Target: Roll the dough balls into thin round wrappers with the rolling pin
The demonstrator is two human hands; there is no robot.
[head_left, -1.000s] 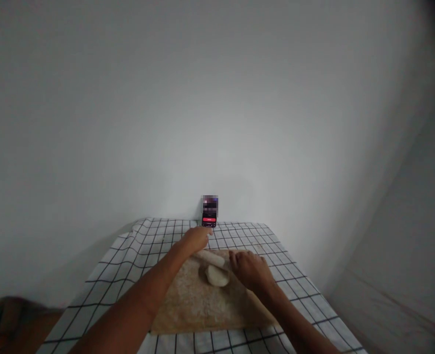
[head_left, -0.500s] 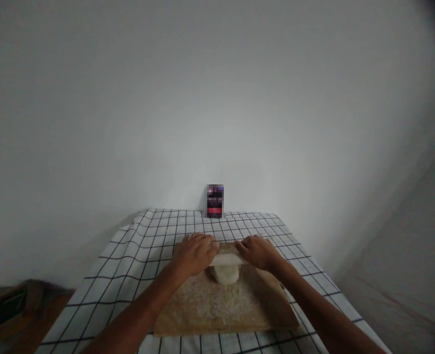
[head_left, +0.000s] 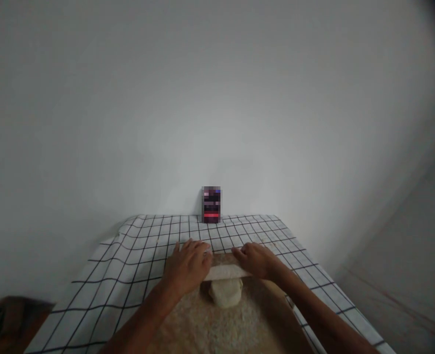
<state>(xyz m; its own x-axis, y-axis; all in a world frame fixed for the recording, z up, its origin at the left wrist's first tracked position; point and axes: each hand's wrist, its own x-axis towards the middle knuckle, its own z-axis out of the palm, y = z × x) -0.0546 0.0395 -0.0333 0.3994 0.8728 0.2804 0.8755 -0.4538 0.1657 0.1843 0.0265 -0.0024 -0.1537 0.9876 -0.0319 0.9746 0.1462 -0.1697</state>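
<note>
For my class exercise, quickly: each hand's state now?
Left hand: on the pale cylindrical rolling pin, grip unclear.
Right hand: closed on the pin's other end.

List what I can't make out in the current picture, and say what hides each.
All in the head view:
Ends of the rolling pin: covered by the left grip and right grip; whether the fingers wrap it is hidden too.
Far part of the dough: blocked by the rolling pin.
Near edge of the board: cut off by the bottom edge.
Screen of the phone: pixelated, unreadable.
Brown item: cut off at lower left, dim and blurred.
</note>
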